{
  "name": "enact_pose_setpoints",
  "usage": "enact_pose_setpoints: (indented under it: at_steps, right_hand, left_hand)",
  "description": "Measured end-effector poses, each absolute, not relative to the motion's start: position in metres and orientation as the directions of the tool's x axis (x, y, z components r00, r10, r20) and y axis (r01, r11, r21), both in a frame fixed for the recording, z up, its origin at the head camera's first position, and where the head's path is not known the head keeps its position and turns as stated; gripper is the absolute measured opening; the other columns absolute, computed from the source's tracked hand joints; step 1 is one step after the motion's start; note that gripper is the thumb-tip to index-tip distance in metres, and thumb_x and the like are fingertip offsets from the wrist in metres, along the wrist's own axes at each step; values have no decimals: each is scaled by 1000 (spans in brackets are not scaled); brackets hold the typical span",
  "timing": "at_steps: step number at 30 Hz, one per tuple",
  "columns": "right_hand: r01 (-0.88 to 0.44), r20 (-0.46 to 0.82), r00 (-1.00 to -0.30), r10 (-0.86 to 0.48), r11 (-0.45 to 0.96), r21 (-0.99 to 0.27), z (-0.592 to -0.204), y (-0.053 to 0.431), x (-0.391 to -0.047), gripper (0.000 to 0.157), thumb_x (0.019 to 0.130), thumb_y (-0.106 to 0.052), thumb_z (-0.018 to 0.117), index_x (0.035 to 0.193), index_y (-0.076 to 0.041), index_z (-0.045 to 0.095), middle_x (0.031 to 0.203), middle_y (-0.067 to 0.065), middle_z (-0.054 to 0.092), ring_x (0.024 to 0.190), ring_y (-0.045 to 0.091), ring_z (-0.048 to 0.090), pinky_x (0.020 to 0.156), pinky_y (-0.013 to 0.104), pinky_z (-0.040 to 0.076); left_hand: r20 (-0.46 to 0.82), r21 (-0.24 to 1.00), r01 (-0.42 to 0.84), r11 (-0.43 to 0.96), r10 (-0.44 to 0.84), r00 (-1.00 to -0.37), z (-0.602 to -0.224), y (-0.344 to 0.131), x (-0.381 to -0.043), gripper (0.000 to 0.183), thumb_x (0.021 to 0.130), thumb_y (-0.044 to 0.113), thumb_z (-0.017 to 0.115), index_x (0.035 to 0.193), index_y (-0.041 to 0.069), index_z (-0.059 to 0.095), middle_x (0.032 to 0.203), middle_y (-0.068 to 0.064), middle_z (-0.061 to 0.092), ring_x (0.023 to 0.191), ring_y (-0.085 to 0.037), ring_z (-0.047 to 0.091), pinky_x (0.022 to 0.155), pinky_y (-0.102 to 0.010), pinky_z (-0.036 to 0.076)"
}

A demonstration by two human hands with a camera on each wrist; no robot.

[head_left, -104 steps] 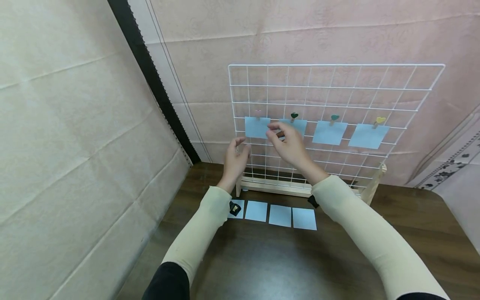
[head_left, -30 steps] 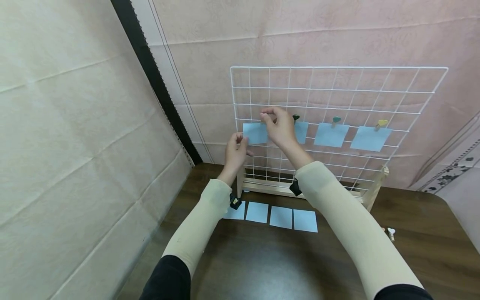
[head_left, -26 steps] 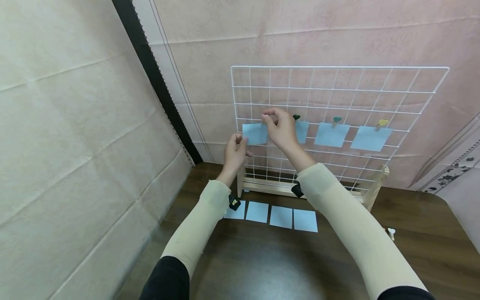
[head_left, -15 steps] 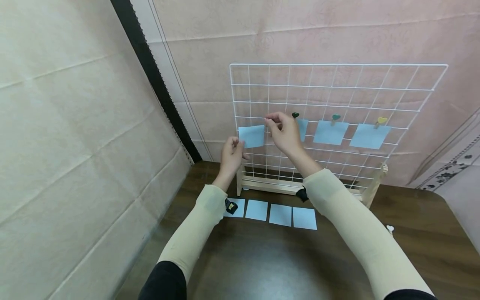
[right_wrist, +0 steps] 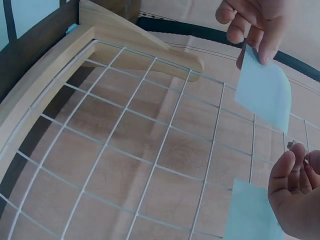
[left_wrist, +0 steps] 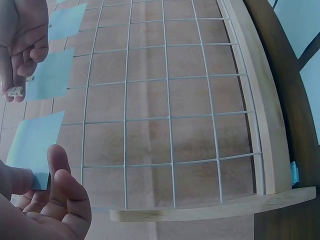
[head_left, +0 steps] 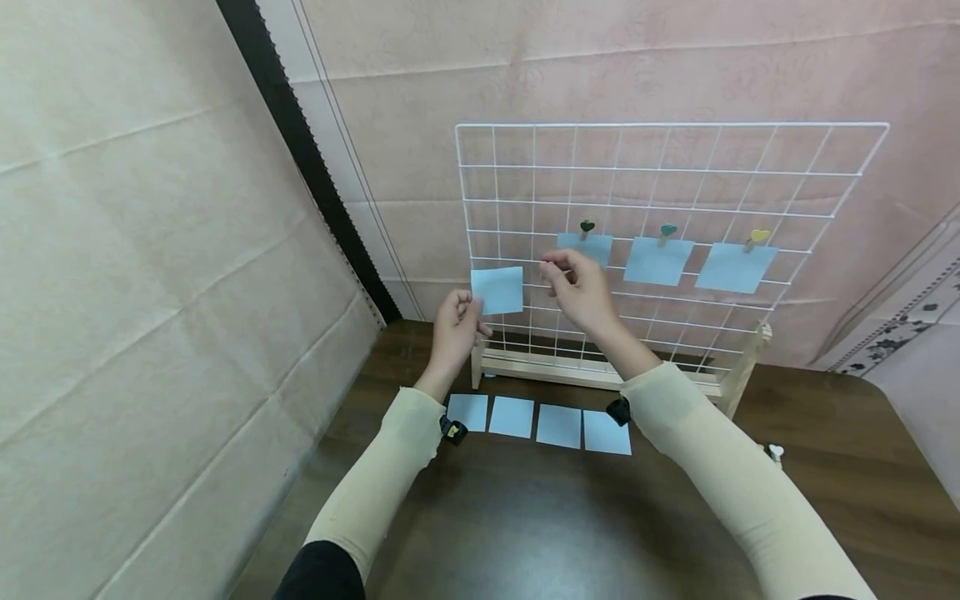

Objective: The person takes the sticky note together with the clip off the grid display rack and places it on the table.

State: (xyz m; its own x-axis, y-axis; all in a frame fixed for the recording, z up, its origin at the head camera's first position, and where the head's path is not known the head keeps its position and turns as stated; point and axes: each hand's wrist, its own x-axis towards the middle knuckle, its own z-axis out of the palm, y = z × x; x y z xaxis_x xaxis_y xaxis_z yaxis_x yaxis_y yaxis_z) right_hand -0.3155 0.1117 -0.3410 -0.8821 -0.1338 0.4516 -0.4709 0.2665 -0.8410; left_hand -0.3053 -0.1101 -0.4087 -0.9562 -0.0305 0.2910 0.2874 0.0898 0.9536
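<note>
My left hand [head_left: 453,337] pinches a square light-blue paper note [head_left: 498,292] by its lower left corner, in front of the left side of a white wire grid [head_left: 675,125]. To the right, my right hand [head_left: 588,298] pinches a small clothespin [left_wrist: 15,91] between thumb and fingers, apart from the note. The left wrist view shows the clothespin at the fingertips. Three more blue notes hang on the grid under heart-topped clothespins: dark green [head_left: 587,226], teal [head_left: 668,229] and yellow [head_left: 760,236]. My right hand partly covers the nearest hanging note [head_left: 587,244].
Several blue notes [head_left: 513,417] lie in a row on the dark wooden table [head_left: 525,533], before the grid's pale wooden stand [head_left: 555,371]. Small white-topped clothespins [head_left: 776,452] lie at the right, beside my right sleeve. Fabric-covered walls close in the left and back.
The leftmost note, earlier clipped to the grid, has come off and moved down and slightly left with my left hand. My right hand took its clothespin and drew back down and right.
</note>
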Motion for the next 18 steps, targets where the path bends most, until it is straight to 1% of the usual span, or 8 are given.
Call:
enact_pose_setpoints:
  at_steps: [1,3,6,7,11,13,16,18]
  right_hand:
    - [-469,450,-883,-133,262,-844,-342,113,-314,31,110,-16,58,129,6,67,113,27,67,80,21,65,66,21,52]
    - [-467,451,-884,-125,249,-848,-344,116,-312,30,110,-16,58,130,6,67,112,26,67,82,26,66,65,21,52]
    - [-472,457,-882,-116,244,-848,-347,122,-308,30,111,-16,57,131,5,67,110,27,67,85,35,64,61,19,50]
    - [-471,457,-882,-114,246,-847,-348,124,-307,31,111,-16,58,131,5,67,110,27,67,85,36,64,61,19,50]
    - [-458,446,-889,-109,257,-851,-354,131,-303,32,110,-20,59,131,2,68,109,27,67,85,35,64,62,19,52]
    - [-453,441,-891,-107,274,-849,-358,134,-302,32,110,-22,59,130,2,69,109,27,67,85,33,65,62,20,52]
    - [-445,431,-895,-112,294,-846,-365,137,-298,33,110,-23,59,129,2,70,109,27,68,85,33,65,62,20,52]
    - [-441,425,-897,-121,301,-846,-368,138,-296,33,111,-23,59,130,2,70,109,25,69,86,35,66,62,21,51]
  left_hand:
    - [292,953,288,91,-30,-956,-410,-111,-304,18,113,20,52,119,4,56,103,-13,68,85,-47,68,59,-23,50]
    - [294,952,291,96,-27,-955,-411,-112,-301,19,113,20,52,120,3,56,103,-12,69,88,-51,67,59,-22,50]
    - [294,953,290,89,-30,-955,-413,-114,-298,20,113,19,52,121,2,57,105,-13,70,88,-51,67,60,-21,50]
    - [294,953,291,86,-33,-955,-414,-115,-297,20,113,19,53,121,1,57,105,-14,71,87,-51,67,60,-20,50]
    - [300,952,295,87,-52,-953,-416,-119,-293,18,112,15,54,119,0,59,102,-13,72,81,-44,69,58,-22,50]
    - [305,949,299,102,-54,-951,-418,-122,-292,17,111,15,54,118,0,59,97,-13,72,79,-41,69,58,-23,51]
    - [305,946,296,130,-54,-951,-423,-127,-290,16,112,15,54,118,1,59,93,-12,72,75,-32,70,60,-27,53]
    - [299,946,288,152,-59,-952,-426,-131,-289,17,112,15,54,119,1,60,94,-12,73,74,-27,70,61,-28,53]
